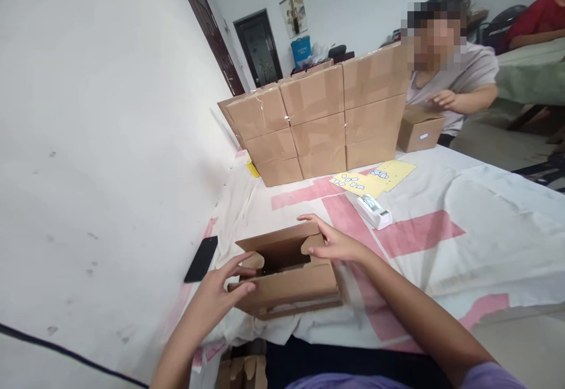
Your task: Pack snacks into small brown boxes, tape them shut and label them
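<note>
A small brown cardboard box [289, 280] lies open on the white and pink cloth near the table's front edge, its flaps up. My left hand [223, 286] grips the box's left end, thumb on the near flap and fingers at the left side flap. At the right end, my right hand [331, 242] has its fingers pressed on the right side flap. The inside of the box is dark, and what is in it cannot be seen.
Several sealed cardboard boxes [320, 118] are stacked at the back of the table. Yellow label sheets [375, 178] and a white tape dispenser [374, 210] lie mid-table. A black phone [201, 259] rests by the wall. A person [450, 92] across the table handles another box [419, 130].
</note>
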The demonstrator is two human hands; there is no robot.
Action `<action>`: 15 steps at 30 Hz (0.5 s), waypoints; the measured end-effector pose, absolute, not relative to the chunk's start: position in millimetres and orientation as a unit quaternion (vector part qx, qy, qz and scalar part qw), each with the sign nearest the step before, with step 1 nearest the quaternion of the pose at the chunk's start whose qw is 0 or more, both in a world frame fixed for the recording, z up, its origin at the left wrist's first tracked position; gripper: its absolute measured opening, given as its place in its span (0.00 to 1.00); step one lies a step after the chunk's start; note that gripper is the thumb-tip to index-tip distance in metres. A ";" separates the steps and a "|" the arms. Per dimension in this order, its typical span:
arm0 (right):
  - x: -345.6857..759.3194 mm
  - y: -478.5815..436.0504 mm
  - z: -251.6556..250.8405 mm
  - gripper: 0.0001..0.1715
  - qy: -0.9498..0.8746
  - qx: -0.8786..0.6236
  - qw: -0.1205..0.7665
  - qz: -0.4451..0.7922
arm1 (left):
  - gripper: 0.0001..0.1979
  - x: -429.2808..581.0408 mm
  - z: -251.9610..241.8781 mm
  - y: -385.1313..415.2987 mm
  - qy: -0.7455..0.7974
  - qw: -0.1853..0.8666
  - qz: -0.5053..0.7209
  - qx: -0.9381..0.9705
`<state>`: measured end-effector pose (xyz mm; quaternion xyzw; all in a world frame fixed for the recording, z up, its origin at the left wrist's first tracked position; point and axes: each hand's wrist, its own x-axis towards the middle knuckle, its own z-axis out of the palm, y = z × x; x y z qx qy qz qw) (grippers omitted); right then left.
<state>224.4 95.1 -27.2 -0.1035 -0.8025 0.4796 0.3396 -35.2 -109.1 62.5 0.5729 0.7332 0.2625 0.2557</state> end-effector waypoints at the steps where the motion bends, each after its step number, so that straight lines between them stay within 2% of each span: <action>1: 224.5 93.0 -28.6 0.40 -0.788 -0.117 0.324 0.511 | 0.28 -33.4 60.0 -107.6 0.738 0.235 0.281 0.567; 3: 222.1 87.3 -35.0 0.37 -0.749 -0.129 0.348 0.549 | 0.32 -30.1 56.4 -104.2 0.746 0.199 0.311 0.554; 6: 215.9 77.2 -48.9 0.26 -0.681 -0.124 0.461 0.556 | 0.42 -28.0 51.0 -98.7 0.761 0.145 0.319 0.546; 7: 214.5 74.2 -53.2 0.21 -0.665 -0.119 0.496 0.546 | 0.41 -28.2 48.4 -97.0 0.761 0.123 0.311 0.555; 9: 213.7 69.6 -60.4 0.12 -0.649 -0.111 0.545 0.520 | 0.31 -30.1 41.3 -94.4 0.743 0.079 0.298 0.594; 11: 215.7 66.7 -65.7 0.11 -0.653 -0.101 0.561 0.499 | 0.18 -32.8 32.3 -93.9 0.711 0.043 0.277 0.644; 12: 217.1 65.6 -67.8 0.13 -0.659 -0.095 0.559 0.493 | 0.16 -33.9 27.5 -94.8 0.696 0.022 0.266 0.666; 15: 220.5 61.8 -71.8 0.18 -0.676 -0.089 0.548 0.485 | 0.18 -32.1 14.0 -101.1 0.671 -0.057 0.221 0.706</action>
